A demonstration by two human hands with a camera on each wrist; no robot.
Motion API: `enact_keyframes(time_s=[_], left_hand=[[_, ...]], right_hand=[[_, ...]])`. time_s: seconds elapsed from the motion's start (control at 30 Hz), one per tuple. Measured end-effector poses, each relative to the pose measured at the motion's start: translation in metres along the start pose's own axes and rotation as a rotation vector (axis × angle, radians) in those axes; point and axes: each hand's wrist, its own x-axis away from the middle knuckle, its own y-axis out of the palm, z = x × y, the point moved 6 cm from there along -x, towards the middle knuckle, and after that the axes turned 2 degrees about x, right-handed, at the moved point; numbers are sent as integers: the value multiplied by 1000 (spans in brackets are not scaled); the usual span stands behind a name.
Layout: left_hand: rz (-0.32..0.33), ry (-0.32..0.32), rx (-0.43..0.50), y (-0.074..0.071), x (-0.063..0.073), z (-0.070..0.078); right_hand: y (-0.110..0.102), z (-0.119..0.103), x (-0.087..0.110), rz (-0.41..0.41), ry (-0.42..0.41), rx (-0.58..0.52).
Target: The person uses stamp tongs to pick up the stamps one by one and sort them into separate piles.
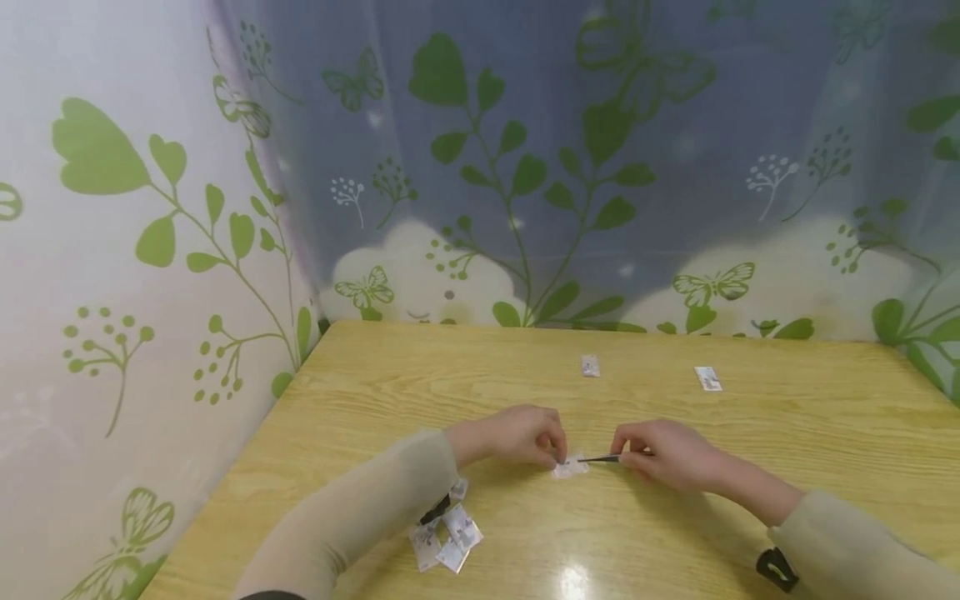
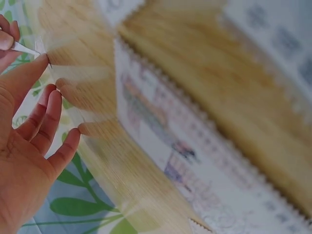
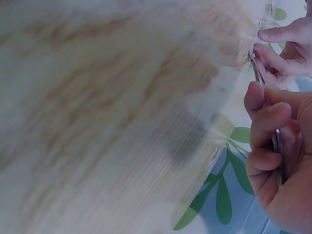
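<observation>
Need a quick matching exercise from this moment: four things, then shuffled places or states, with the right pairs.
Things
1. tweezers
2. left hand
3. loose pile of stamp-like pieces
4. two lone pieces

Places or states
A. toward the far edge of the table
B. gripped by the right hand
C. beside the left sleeve in the head view
D. fingertips at the middle piece

Pairs: 1-B, 2-D, 3-C, 4-A
</observation>
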Motion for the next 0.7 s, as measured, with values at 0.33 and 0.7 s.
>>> enact_keyframes(time_s=[0.33,0.7], left_hand=[[22,31,22,1,2,1],[64,-19,78,-2,1,-4]], right_hand=[[-1,-3,-11,52,-19,110],[-2,-4,-16,48,-51,130]])
